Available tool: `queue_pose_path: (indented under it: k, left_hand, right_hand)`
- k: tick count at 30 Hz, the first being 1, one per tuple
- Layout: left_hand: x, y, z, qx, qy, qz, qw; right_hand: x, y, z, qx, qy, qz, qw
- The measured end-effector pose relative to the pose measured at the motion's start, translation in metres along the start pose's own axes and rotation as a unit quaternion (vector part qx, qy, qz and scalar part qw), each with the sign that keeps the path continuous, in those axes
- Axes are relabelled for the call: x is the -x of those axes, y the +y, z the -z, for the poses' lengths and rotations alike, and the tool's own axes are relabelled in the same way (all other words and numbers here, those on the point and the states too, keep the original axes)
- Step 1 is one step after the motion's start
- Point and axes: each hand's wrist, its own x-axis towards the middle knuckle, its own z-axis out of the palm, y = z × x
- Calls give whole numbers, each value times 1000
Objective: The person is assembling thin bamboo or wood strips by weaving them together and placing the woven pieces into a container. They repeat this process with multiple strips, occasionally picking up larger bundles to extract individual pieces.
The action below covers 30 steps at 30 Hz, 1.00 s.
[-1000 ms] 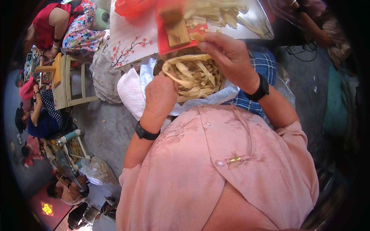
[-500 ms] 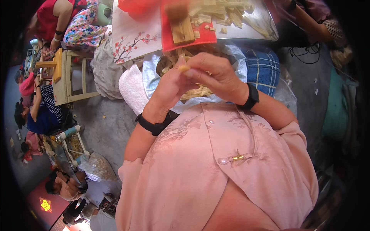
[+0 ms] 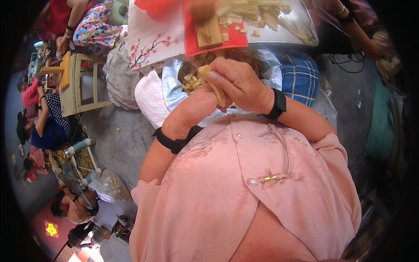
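Both my hands meet in front of my chest, over an opened bag lined with silvery white plastic [image 3: 173,85]. Pinched under my right thumb is a pale yellow flat strip [image 3: 218,92], which slants down between the hands. My right hand [image 3: 241,85] is closed on its upper part. My left hand [image 3: 198,105] is closed at the strip's lower side, its fingertips hidden behind the strip and the other hand. Inside the bag lie many similar pale strips [image 3: 190,80].
Ahead stands a table with a flower-patterned white top [image 3: 155,39], a red cloth [image 3: 238,40], a wooden block [image 3: 208,35] and loose pale strips [image 3: 262,15]. Blue checked fabric [image 3: 299,81] lies right of the bag. Other people sit left and far right. A wooden stool [image 3: 80,87] stands left.
The hands have shifted slightly; the strip, mostly hidden before with a small yellow end showing, now shows along its length. My right hand has turned so its thumb lies along the strip.
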Motion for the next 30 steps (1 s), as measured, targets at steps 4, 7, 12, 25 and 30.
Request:
queue_pose_path:
  k: [4, 7, 12, 25, 30]
  left_hand:
    - [0, 9, 11, -408, 82, -128, 900]
    - [-4, 19, 5, -509, 244, -275, 778]
    - [-12, 15, 12, -418, 248, -389, 783]
    - [-11, 20, 14, 99, 51, -155, 982]
    - [-13, 8, 17, -108, 181, -324, 922]
  right_hand:
    - [0, 10, 0, 56, 20, -24, 998]
    - [-6, 9, -2, -185, 41, -181, 965]
    - [-11, 6, 12, -542, -112, -358, 752]
    - [-10, -5, 20, -170, 29, -94, 981]
    - [-7, -3, 23, -308, -77, -167, 934]
